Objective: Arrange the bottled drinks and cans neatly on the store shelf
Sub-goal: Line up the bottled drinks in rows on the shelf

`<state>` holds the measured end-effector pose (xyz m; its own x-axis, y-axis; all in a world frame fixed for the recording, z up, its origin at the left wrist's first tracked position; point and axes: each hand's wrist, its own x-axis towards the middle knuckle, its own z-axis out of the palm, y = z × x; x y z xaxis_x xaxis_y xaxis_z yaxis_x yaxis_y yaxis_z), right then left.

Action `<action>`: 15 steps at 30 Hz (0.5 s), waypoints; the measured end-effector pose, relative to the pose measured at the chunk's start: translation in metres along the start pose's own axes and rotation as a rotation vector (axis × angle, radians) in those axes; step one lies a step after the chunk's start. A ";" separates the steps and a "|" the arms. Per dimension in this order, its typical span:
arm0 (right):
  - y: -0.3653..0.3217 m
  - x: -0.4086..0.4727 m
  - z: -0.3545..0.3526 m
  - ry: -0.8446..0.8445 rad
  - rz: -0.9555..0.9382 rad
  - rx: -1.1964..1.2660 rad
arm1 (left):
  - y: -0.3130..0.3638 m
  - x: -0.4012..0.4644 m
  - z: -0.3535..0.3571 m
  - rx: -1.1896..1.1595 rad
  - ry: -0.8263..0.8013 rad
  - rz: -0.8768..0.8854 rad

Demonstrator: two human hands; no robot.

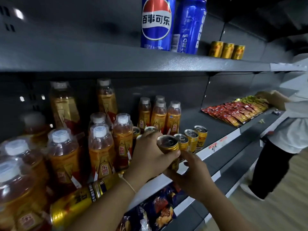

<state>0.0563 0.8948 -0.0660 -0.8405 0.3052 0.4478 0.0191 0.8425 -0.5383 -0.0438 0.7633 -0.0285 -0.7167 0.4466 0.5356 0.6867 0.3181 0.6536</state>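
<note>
Gold can (168, 150) held upright-ish, slightly tilted, just above front edge of middle shelf (216, 147), pull-tab top facing camera. Left hand (150, 157) wraps it from the left, fingers curled round the body, thumb across the front. Right hand (193, 174) comes in from below right, fingertips pinching the can's lower part. Both hands on the same can.

Just right of it, row of three more gold cans (191, 139) standing upright on the shelf, close together. Behind the left hand a couple more can tops partly hidden.

Left and behind: orange tea bottles (101, 147) with white caps, red-gold labels, upright in loose rows; a smaller group of bottles (158, 114) farther back. One gold can on its side (73, 207) at shelf front, under the left forearm.

Upper shelf (133, 62): two blue Pepsi cans (156, 24) standing side by side, touching; well right of them three small gold cans (226, 50) in a row.

Far right of middle shelf: red and yellow snack packets (236, 110) laid overlapping. Another person (286, 130) in white top, dark trousers, hand on the packets.

Lower shelf: dark snack bags (158, 207), blurred.
</note>
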 end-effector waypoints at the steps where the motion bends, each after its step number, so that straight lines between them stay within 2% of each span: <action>1: 0.004 0.005 0.002 0.010 -0.007 0.014 | -0.001 0.003 0.004 0.022 0.005 -0.002; 5: 0.026 0.020 0.009 0.011 -0.034 0.119 | -0.003 0.013 0.022 0.135 -0.036 -0.055; 8: 0.044 0.031 0.014 -0.051 -0.042 0.193 | -0.005 0.018 0.036 0.159 -0.031 -0.096; 15: 0.079 0.052 0.029 -0.092 -0.068 0.236 | -0.006 0.022 0.054 0.202 0.001 -0.117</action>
<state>-0.0016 0.9640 -0.1061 -0.8813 0.2008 0.4278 -0.1570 0.7294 -0.6658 -0.0575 0.8160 -0.0493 -0.7931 0.3959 0.4629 0.6090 0.5288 0.5911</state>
